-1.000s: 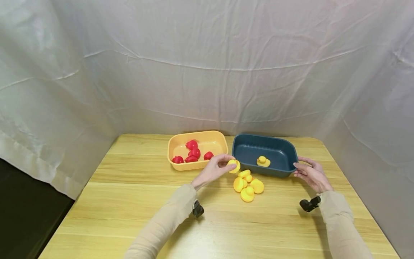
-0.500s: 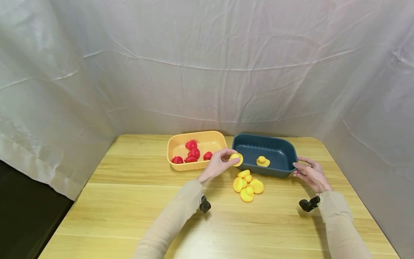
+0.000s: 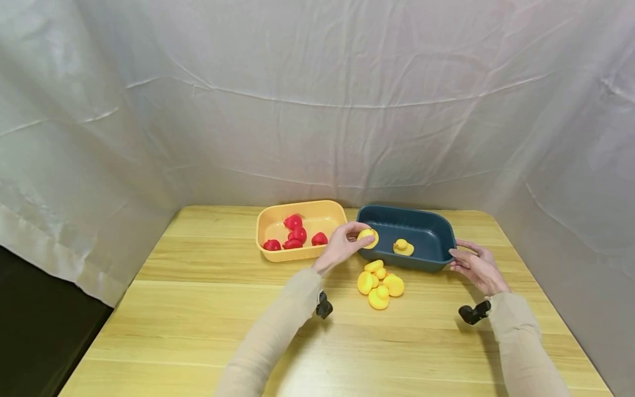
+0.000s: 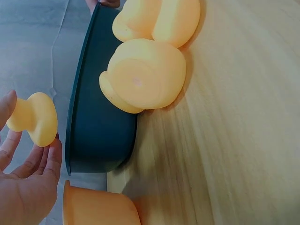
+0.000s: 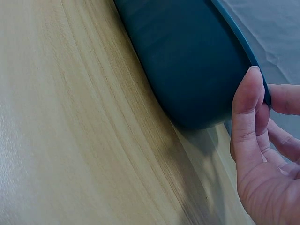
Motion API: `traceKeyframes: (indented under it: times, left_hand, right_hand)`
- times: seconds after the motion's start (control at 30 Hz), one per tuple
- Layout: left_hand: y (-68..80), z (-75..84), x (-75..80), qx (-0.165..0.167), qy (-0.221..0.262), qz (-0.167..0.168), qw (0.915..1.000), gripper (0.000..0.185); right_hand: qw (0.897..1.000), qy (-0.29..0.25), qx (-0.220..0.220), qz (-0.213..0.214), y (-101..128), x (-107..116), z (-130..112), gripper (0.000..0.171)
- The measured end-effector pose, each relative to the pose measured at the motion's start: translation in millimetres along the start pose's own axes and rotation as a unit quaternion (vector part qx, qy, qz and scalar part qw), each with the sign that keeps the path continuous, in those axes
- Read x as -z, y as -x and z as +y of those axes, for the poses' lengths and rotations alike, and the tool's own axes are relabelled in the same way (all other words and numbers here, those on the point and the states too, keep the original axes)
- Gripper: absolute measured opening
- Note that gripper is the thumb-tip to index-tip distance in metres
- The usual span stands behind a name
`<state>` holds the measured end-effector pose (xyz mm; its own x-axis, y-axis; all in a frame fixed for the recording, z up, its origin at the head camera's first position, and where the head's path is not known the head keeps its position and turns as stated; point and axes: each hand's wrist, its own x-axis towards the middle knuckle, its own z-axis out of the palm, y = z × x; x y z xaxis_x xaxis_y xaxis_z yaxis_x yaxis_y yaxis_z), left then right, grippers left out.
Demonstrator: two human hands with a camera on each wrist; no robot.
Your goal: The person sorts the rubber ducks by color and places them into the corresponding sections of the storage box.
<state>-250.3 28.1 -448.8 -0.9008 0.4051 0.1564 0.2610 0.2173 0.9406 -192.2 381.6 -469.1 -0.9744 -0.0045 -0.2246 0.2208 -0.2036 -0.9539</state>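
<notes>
My left hand pinches a yellow rubber duck over the left rim of the dark blue tub; the left wrist view shows the duck between fingertips beside the tub wall. One yellow duck sits inside the tub. Several yellow ducks lie on the table in front of it, two of them large in the left wrist view. My right hand grips the tub's right end, thumb on the rim.
An orange tub with several red ducks stands left of the blue tub, its corner showing in the left wrist view. The wooden table is walled by white cloth on three sides.
My left hand has carried the yellow duck up and to the right, from in front of the blue tub to over its left rim. The right hand has stayed on the tub.
</notes>
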Motion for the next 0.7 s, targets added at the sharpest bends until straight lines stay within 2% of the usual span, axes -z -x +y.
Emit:
traceKeyframes:
  times: [0.7]
  left_hand:
    - [-17.9, 0.8, -8.3, -0.008, -0.007, 0.008, 0.9999, 0.033]
  right_hand:
    - [1.0, 0.004, 0.003, 0.0, -0.1, 0.7, 1.2, 0.047]
